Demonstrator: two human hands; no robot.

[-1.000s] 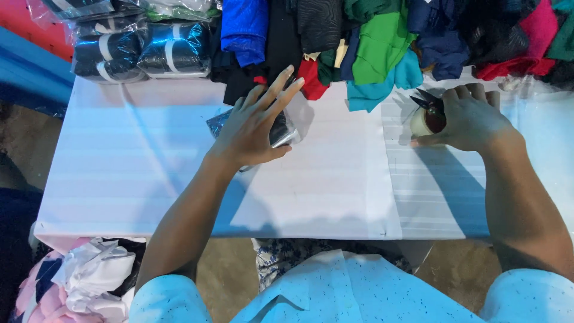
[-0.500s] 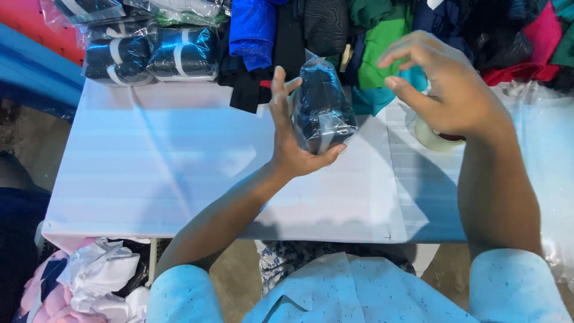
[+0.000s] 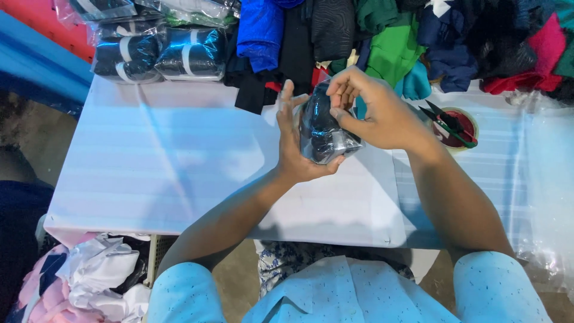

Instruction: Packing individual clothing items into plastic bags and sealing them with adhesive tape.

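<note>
You have the bagged garment [image 3: 323, 128] raised above the middle of the desk [image 3: 179, 173], between your left hand [image 3: 293, 149] and right hand [image 3: 376, 113]. Clothes [image 3: 388, 42] pile behind it, packed bags [image 3: 158, 54] far left, scissors [image 3: 451, 122] right.

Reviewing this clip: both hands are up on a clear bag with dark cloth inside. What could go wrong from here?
The clear bag of dark cloth is held above the white table, propped by the left hand while the right hand pinches its top; the glossy plastic might slip. The scissors lie by the right wrist, so a swing back could catch them.
</note>
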